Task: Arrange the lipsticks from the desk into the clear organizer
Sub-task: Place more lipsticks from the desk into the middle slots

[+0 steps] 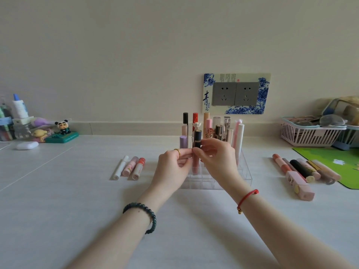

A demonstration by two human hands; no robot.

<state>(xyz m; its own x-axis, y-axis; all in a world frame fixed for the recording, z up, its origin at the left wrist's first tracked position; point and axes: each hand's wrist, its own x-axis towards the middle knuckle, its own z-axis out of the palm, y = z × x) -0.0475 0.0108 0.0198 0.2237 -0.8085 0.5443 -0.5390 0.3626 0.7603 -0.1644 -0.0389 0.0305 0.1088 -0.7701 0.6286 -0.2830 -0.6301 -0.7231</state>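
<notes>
A clear organizer (245,176) stands mid-desk with several lipsticks upright in its back rows. Both my hands meet over its left front part. My right hand (214,156) pinches a black lipstick (197,137) that stands upright above a pink tube (195,165). My left hand (172,165), with a gold ring, has its fingertips at the same lipstick's lower part. Three lipsticks (129,167) lie on the desk to the left of the organizer. Several more lipsticks (303,171) lie to the right, the nearest a pink square one (300,188).
A pink basket (310,135) with glasses and odds stands at the back right, a green mat (334,162) in front of it. Figurines (62,131), bottles and a white case (27,145) sit at the back left. A double wall socket (236,94) is behind the organizer.
</notes>
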